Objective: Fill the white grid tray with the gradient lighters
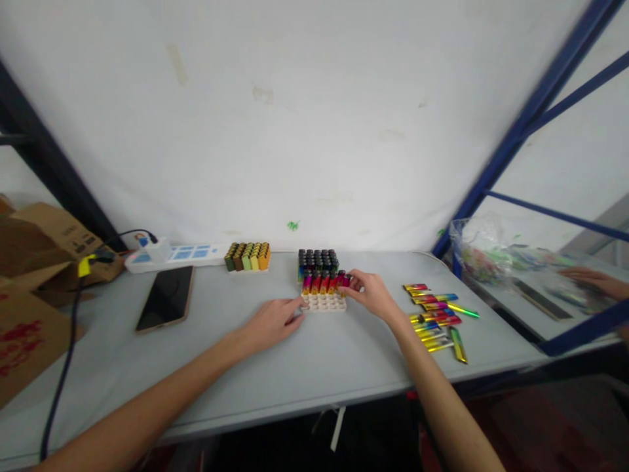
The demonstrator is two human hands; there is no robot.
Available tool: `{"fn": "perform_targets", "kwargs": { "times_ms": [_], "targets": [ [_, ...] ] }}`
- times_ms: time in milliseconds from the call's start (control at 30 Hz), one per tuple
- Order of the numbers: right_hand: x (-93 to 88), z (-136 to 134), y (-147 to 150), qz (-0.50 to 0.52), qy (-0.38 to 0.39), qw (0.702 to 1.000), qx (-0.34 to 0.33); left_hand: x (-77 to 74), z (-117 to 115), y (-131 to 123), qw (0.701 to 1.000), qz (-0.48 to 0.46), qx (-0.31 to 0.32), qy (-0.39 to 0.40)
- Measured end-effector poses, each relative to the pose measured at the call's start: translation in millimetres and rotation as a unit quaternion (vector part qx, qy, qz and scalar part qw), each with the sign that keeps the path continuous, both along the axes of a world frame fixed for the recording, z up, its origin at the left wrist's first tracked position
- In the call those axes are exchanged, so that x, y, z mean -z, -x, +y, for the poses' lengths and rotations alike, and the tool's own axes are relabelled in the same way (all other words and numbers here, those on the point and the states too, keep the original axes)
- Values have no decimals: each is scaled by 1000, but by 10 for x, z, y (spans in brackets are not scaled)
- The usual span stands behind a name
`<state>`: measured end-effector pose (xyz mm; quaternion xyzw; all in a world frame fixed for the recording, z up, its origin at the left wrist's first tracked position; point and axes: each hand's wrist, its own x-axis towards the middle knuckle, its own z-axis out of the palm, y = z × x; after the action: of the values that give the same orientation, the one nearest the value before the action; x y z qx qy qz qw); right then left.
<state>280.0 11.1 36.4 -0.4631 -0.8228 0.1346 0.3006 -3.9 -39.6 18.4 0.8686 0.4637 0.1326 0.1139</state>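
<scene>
A white tray (323,303) with rows of round sockets lies on the table, several front sockets bare. Lighters with black tops (318,259) stand upright in its back rows, and a row of pink-to-orange lighters (318,284) stands in front of them. My left hand (275,319) holds the tray's near left corner between thumb and fingers. At the right end of the pink-orange row, my right hand (369,292) pinches a red-and-yellow lighter (345,282) upright. Whether that lighter's base sits in a socket I cannot tell.
Loose shiny lighters (435,318) lie to the right. A block of yellow and green lighters (247,257), a phone (166,298), a power strip (196,253) and cardboard boxes (44,262) are left. Beyond a blue frame (515,137), another person's hand (592,280) shows.
</scene>
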Motion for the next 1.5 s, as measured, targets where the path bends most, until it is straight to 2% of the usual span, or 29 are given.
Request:
{"fn": "perform_targets", "kwargs": {
  "times_ms": [133, 300, 400, 767, 1000, 1267, 1500],
  "targets": [
    [8, -49, 33, 30, 5, 1000, -5, 3, 3, 4, 1000, 0, 5, 4],
    [43, -41, 13, 19, -62, 998, 7, 1, 6, 3, 1000, -6, -2, 6],
    [60, -32, 8, 31, -72, 997, 20, 10, 13, 1, 1000, -4, -1, 5],
    [63, -1, -99, 120, -18, 993, -6, 10, 5, -5, 1000, 3, 4, -1],
    [60, 32, -119, 206, 41, 977, -29, 40, 11, 3, 1000, -4, 6, -4],
    [-28, -38, -36, 156, -45, 984, -77, 20, -5, -1, 1000, -6, 7, -9],
    [-39, -44, -58, 132, -90, 984, -78, -2, -16, -6, 1000, 2, 5, -9]
  ]
}}
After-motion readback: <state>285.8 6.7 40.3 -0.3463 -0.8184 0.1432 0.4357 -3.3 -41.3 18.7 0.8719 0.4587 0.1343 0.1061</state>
